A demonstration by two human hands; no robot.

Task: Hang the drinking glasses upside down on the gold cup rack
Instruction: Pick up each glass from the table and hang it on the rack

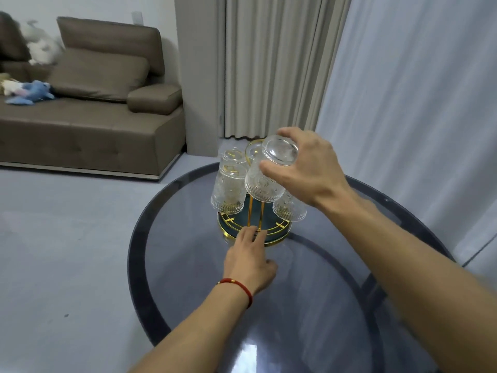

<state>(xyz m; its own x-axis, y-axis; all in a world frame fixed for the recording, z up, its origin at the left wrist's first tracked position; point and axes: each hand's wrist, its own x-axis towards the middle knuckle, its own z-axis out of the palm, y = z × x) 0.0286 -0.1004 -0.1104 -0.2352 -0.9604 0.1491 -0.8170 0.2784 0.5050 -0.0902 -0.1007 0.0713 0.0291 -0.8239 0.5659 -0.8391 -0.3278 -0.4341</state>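
Note:
The gold cup rack [254, 211] stands on a round teal base with a gold rim [279, 236], on the far part of a dark glass table. Several clear embossed glasses hang on it upside down, one at the left [228, 189] and one at the right [289, 210]. My right hand [306, 168] grips another glass [269, 176] by its bottom end, mouth down and tilted, over the rack's near side. My left hand [248, 261] lies flat on the table, fingertips touching the base's front rim.
The round glass table [309, 305] has a dark rim and fills the lower middle. A brown sofa [88, 114] with plush toys stands at the left. Beige curtains [271, 63] and a sheer white curtain [419, 103] hang behind and to the right.

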